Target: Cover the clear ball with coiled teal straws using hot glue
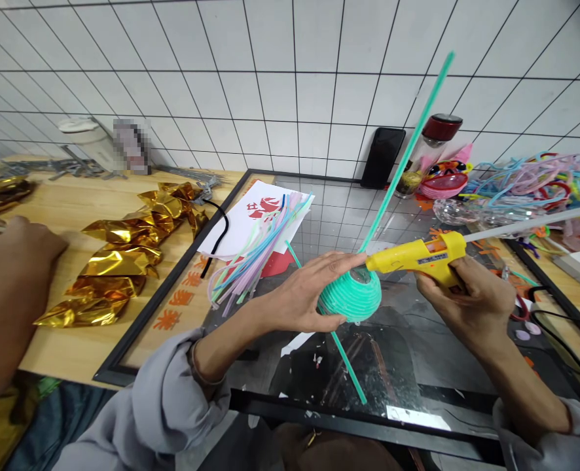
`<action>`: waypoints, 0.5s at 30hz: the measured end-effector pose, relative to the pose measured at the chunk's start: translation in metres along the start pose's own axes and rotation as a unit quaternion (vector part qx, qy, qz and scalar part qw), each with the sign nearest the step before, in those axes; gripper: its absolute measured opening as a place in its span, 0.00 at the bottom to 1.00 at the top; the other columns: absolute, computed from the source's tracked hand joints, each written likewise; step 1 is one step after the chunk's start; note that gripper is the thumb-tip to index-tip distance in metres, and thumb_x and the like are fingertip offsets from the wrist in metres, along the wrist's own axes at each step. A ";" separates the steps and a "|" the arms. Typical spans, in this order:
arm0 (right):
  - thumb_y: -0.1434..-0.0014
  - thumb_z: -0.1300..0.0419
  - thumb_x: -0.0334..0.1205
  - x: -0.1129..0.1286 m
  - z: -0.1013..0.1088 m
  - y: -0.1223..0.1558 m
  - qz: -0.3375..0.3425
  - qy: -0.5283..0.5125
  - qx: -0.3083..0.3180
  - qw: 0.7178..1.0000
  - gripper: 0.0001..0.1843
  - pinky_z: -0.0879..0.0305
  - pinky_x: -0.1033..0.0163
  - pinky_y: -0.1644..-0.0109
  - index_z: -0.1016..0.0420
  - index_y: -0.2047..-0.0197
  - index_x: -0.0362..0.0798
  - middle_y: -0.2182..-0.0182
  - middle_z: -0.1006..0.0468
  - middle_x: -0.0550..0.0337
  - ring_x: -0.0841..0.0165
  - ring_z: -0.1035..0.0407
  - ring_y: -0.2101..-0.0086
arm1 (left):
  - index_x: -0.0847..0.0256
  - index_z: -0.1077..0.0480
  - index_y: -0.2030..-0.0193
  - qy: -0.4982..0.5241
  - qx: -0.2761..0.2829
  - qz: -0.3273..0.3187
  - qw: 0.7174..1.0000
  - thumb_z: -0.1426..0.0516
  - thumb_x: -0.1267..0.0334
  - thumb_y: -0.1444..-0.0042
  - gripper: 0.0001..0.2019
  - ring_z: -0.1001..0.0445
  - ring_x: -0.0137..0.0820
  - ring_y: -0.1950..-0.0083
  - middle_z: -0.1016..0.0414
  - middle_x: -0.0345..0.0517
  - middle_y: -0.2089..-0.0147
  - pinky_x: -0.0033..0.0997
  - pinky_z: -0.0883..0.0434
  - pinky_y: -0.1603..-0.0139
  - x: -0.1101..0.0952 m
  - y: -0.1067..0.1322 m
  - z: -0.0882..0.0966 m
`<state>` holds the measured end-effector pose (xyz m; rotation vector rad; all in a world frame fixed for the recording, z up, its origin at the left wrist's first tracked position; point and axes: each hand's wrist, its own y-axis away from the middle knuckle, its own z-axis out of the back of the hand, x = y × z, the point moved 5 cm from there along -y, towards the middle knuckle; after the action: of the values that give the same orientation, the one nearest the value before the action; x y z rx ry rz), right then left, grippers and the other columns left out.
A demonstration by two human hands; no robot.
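Observation:
My left hand (306,294) is wrapped round a small teal bowl (353,298) made of coiled straw, held above a glass-topped mat. A long teal straw (404,157) rises from the bowl up to the right, and another teal straw end (349,368) sticks down below it. My right hand (467,294) grips a yellow glue gun (420,255) whose nozzle touches the bowl's top rim near my left fingertips. A white glue stick (525,226) juts from the gun's back.
A bundle of pastel straws (255,258) lies on white paper. Gold foil pieces (123,261) lie on the wooden table at left, near another person's arm (5,288). A black phone (382,157), a jar (430,147) and a tangle of coloured straws (540,183) stand at back right.

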<state>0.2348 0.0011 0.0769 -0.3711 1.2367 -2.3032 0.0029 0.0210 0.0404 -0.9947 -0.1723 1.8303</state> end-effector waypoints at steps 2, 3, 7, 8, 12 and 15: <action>0.42 0.35 0.34 0.001 0.001 -0.001 0.003 -0.009 0.004 1.000 0.19 0.51 0.66 0.78 0.43 0.74 0.51 0.80 0.42 0.71 0.77 0.46 0.82 | 0.53 0.57 0.24 0.001 0.001 0.002 1.000 0.36 0.60 0.44 0.46 0.38 0.51 0.28 0.38 0.57 0.28 0.58 0.39 0.27 0.000 0.000 0.000; 0.42 0.35 0.34 0.001 0.001 -0.002 0.004 -0.014 0.007 1.000 0.19 0.51 0.66 0.78 0.43 0.74 0.51 0.80 0.42 0.71 0.77 0.46 0.82 | 0.53 0.57 0.24 0.001 0.002 0.003 1.000 0.36 0.61 0.44 0.46 0.38 0.51 0.28 0.38 0.57 0.28 0.58 0.39 0.27 0.000 0.000 0.000; 0.43 0.36 0.33 0.003 0.003 -0.006 0.010 -0.026 0.015 1.000 0.17 0.53 0.65 0.79 0.41 0.74 0.51 0.81 0.39 0.70 0.76 0.47 0.82 | 0.54 0.56 0.24 -0.004 0.003 0.001 1.000 0.36 0.62 0.44 0.46 0.38 0.50 0.28 0.38 0.58 0.29 0.56 0.39 0.27 -0.002 0.000 0.001; 0.43 0.36 0.33 0.003 0.004 -0.007 0.011 -0.028 0.014 0.999 0.16 0.53 0.65 0.79 0.41 0.74 0.51 0.81 0.39 0.70 0.76 0.47 0.82 | 0.54 0.56 0.24 -0.005 0.004 0.000 1.000 0.36 0.62 0.44 0.46 0.38 0.49 0.28 0.38 0.58 0.29 0.55 0.39 0.27 -0.002 0.000 0.001; 0.43 0.35 0.34 0.002 0.004 -0.006 0.010 -0.026 0.016 0.999 0.16 0.52 0.65 0.79 0.41 0.74 0.51 0.81 0.39 0.70 0.77 0.47 0.82 | 0.54 0.56 0.24 -0.005 0.003 -0.003 1.000 0.36 0.62 0.44 0.46 0.39 0.49 0.28 0.38 0.58 0.29 0.55 0.39 0.26 -0.002 0.000 0.001; 0.43 0.35 0.35 0.000 0.002 -0.003 0.001 -0.013 0.014 1.000 0.17 0.50 0.66 0.78 0.42 0.74 0.51 0.81 0.40 0.71 0.77 0.45 0.82 | 0.54 0.56 0.24 -0.002 0.001 -0.002 1.000 0.36 0.61 0.44 0.46 0.39 0.50 0.28 0.38 0.58 0.29 0.56 0.39 0.26 -0.002 0.000 0.001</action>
<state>0.2349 0.0010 0.0801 -0.3898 1.1917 -2.3044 0.0026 0.0198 0.0416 -0.9891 -0.1736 1.8279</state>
